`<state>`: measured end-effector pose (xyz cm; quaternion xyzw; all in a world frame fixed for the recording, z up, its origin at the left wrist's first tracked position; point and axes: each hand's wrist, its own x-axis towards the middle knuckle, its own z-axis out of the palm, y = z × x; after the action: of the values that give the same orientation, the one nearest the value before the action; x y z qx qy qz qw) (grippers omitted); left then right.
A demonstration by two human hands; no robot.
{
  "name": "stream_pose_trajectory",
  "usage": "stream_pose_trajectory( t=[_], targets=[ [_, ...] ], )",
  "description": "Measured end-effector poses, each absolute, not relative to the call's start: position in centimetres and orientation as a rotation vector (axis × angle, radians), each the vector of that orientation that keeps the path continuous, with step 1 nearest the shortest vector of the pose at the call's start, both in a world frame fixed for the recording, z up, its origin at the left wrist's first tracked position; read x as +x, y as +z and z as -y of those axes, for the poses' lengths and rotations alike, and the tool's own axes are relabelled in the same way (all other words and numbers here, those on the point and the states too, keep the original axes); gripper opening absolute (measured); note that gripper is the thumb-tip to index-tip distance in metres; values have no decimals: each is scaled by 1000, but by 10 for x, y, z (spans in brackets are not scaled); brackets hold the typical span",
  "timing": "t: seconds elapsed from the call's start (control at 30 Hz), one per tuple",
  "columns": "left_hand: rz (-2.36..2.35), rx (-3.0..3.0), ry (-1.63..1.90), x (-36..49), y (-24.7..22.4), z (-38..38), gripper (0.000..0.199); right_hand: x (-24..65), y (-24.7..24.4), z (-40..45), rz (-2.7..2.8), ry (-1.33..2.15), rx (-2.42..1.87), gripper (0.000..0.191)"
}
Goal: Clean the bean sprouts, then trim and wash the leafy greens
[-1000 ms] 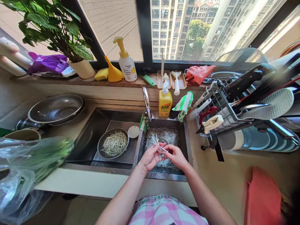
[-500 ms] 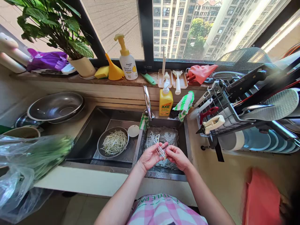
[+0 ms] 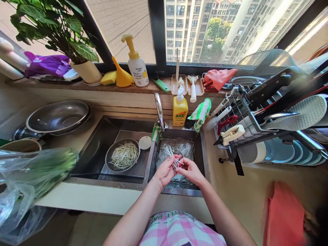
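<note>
Over the right sink basin (image 3: pixel 203 160), my left hand (image 3: pixel 165 171) is closed around a small bunch of bean sprouts (image 3: pixel 169 152). My right hand (image 3: pixel 191 171) meets it from the other side, its thumb and fingers pinched on the sprouts' near ends. Water with loose sprouts (image 3: pixel 189 143) lies in the basin below both hands. In the left basin (image 3: pixel 92 150), a round metal bowl (image 3: pixel 107 160) holds a heap of bean sprouts (image 3: pixel 124 155). A small white round dish (image 3: pixel 145 142) stands beside that bowl.
A chrome faucet (image 3: pixel 159 111) and a yellow soap bottle (image 3: pixel 180 111) stand behind the basins. On the right is a dish rack (image 3: pixel 252 116) with knives and utensils. Woks (image 3: pixel 58 116) and a plastic bag of greens (image 3: pixel 51 171) lie on the left; a red cloth (image 3: pixel 284 215) lies lower right.
My right hand's fingers have shifted on the sprouts, and the bunch in my left hand now sits at another angle. The whole view has moved slightly.
</note>
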<state>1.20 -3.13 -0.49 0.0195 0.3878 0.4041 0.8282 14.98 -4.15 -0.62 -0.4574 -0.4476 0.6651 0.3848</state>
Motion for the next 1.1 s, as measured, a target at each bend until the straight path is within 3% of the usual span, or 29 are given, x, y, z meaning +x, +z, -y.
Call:
stream_pose_trajectory(
  t=[0.57,0.8,0.97,1.1],
  targets=[
    [-855,77,867,17,-3,33,15,151,-15,40,1068,1634,-1206,25],
    [-942,88,857,18,-4,32,14,151,-25,43,1436,1395,-1414,9],
    [-989,133,878,18,-5,31,18,155,-29,47,1684,1209,-1555,9],
    [-1013,161,904,16,-10,31,18,167,-41,49,1791,1267,-1565,10]
  ],
)
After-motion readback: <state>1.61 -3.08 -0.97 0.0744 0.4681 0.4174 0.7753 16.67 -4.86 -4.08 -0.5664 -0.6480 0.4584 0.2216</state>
